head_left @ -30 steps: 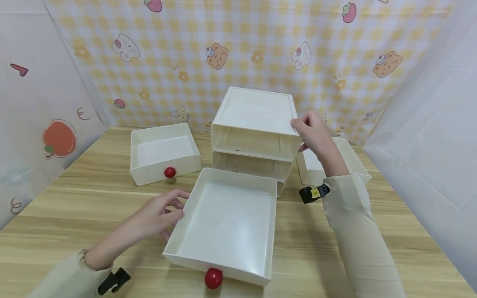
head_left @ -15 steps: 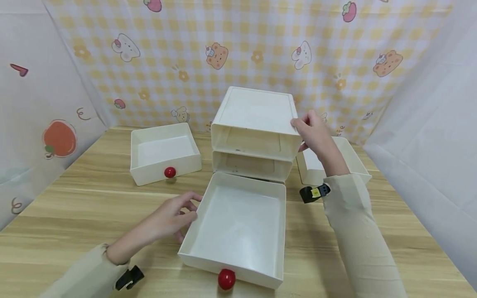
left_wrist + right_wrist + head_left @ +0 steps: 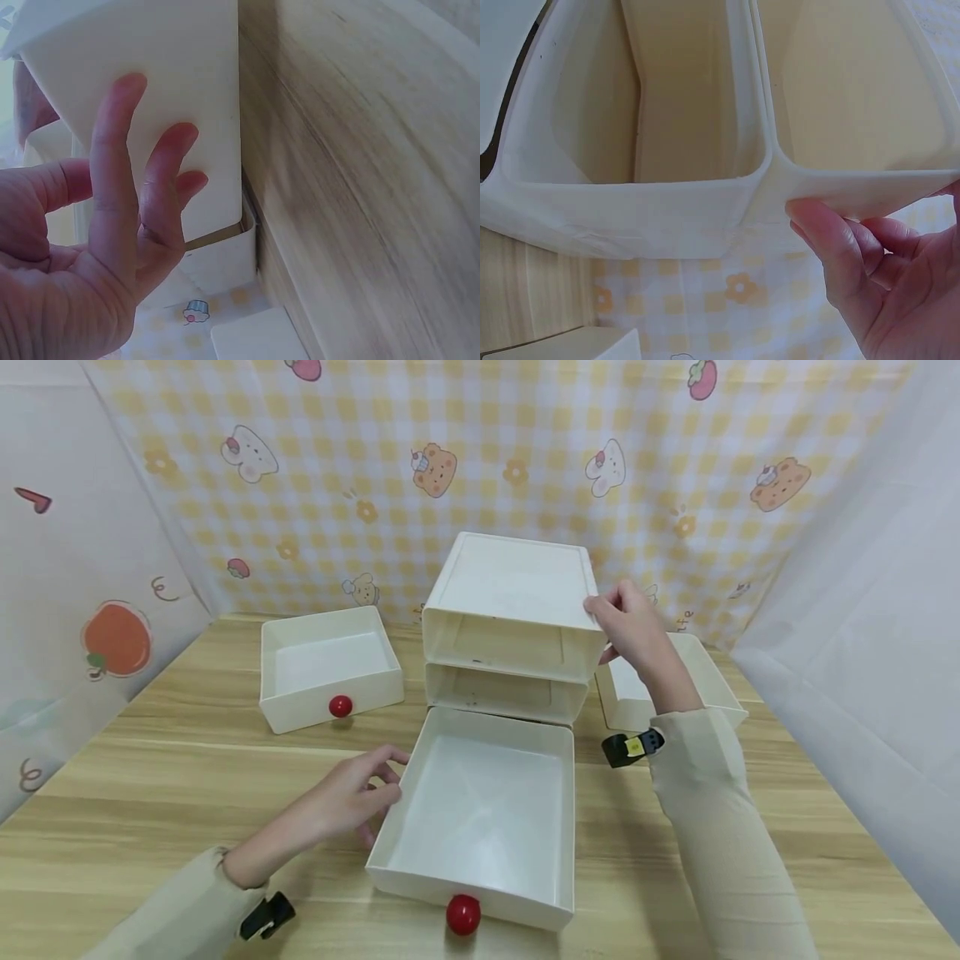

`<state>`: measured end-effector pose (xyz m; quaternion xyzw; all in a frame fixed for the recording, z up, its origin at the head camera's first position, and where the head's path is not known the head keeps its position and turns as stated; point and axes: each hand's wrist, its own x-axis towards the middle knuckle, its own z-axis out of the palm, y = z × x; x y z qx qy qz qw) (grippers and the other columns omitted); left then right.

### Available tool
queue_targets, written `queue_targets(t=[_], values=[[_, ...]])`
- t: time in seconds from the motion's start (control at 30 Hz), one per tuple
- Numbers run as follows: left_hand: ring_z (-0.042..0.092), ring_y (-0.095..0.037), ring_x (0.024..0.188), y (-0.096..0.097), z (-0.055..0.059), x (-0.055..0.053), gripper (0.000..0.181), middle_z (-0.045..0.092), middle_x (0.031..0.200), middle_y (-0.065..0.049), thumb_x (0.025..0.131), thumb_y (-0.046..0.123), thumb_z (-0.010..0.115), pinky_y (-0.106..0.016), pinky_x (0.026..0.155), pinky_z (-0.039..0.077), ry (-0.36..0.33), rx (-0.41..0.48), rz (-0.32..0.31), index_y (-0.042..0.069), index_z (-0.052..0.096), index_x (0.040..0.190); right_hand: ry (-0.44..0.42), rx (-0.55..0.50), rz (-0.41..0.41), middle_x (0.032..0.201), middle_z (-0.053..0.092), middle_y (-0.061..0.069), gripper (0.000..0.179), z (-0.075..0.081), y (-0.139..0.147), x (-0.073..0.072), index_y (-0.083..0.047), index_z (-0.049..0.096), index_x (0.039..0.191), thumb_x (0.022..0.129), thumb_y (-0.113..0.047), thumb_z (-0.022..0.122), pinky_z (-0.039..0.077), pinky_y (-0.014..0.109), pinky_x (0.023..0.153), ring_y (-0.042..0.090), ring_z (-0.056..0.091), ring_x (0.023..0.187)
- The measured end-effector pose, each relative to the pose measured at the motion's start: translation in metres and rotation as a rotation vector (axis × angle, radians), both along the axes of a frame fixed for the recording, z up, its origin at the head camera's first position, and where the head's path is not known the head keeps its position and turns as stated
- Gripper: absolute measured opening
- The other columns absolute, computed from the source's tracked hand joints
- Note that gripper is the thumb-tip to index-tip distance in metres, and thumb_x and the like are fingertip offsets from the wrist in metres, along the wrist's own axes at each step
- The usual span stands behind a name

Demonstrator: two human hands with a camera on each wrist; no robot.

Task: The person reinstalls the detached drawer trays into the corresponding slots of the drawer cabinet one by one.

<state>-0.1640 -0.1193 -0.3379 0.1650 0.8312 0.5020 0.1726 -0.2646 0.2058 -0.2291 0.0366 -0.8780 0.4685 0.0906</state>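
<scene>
A cream drawer with a red round knob lies in front of the cream drawer cabinet, its back end at the lowest compartment. My left hand presses fingertips against the drawer's outer left wall, as the left wrist view also shows. At the cabinet's upper right front corner, my right hand grips the edge, one finger over the top and others down the side. In the right wrist view, fingers touch the side wall near the front rim. Two upper compartments stand without drawers.
Another drawer with a red knob sits on the wooden table at the left. A further drawer stands at the right, partly behind the right forearm. A checked cloth hangs behind the cabinet.
My left hand has pushed the drawer to the right and back, so its rear end now lines up with the cabinet's lowest compartment. The right hand keeps its place on the cabinet.
</scene>
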Motion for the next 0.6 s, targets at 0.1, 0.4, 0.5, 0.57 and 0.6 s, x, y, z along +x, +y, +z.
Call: queue_targets(t=[0.1,0.4,0.5,0.57,0.6], values=[[0.061,-0.017,0.064,0.0002,0.0008,0.0003,0.04,0.057,0.097,-0.017,0.087,0.003,0.049,-0.039,0.044,0.054,-0.001,-0.003,0.005,-0.002,0.044,0.126,0.005,-0.004,0.005,0.084,0.042,0.005,0.025,0.0001,-0.0009,-0.0004,-0.007,0.04,0.091,0.093,-0.031,0.046,0.052,0.026,0.047,0.01,0.048,0.064],[0.06,-0.017,0.065,0.0038,0.0008,0.0009,0.041,0.057,0.096,-0.017,0.084,0.001,0.048,-0.04,0.045,0.054,-0.02,0.005,0.033,-0.003,0.043,0.125,0.001,0.0,0.013,0.084,0.041,0.005,0.024,0.0009,-0.0009,0.0004,-0.007,0.04,0.091,0.094,-0.03,0.045,0.052,0.027,0.047,0.012,0.048,0.066],[0.061,-0.017,0.065,0.005,0.0003,-0.0009,0.041,0.057,0.096,-0.017,0.084,0.001,0.048,-0.04,0.045,0.055,-0.023,-0.002,0.043,-0.003,0.043,0.124,0.003,-0.004,0.012,0.084,0.041,0.005,0.024,0.0012,-0.0002,0.0009,-0.007,0.04,0.09,0.094,-0.03,0.046,0.052,0.027,0.047,0.012,0.048,0.067],[0.061,-0.017,0.065,0.0055,-0.0002,-0.0026,0.041,0.057,0.096,-0.017,0.084,0.001,0.047,-0.04,0.046,0.055,-0.026,-0.008,0.051,-0.003,0.043,0.124,0.004,-0.006,0.015,0.084,0.041,0.005,0.024,0.0012,0.0002,0.0011,-0.008,0.04,0.09,0.094,-0.031,0.046,0.053,0.027,0.047,0.012,0.048,0.067],[0.061,-0.017,0.065,0.0057,-0.0007,-0.0035,0.041,0.057,0.096,-0.017,0.084,0.001,0.047,-0.04,0.046,0.055,-0.03,-0.009,0.055,-0.003,0.043,0.124,0.002,-0.008,0.017,0.084,0.041,0.005,0.024,0.0012,0.0003,0.0013,-0.008,0.039,0.089,0.094,-0.031,0.045,0.053,0.027,0.047,0.012,0.048,0.066]])
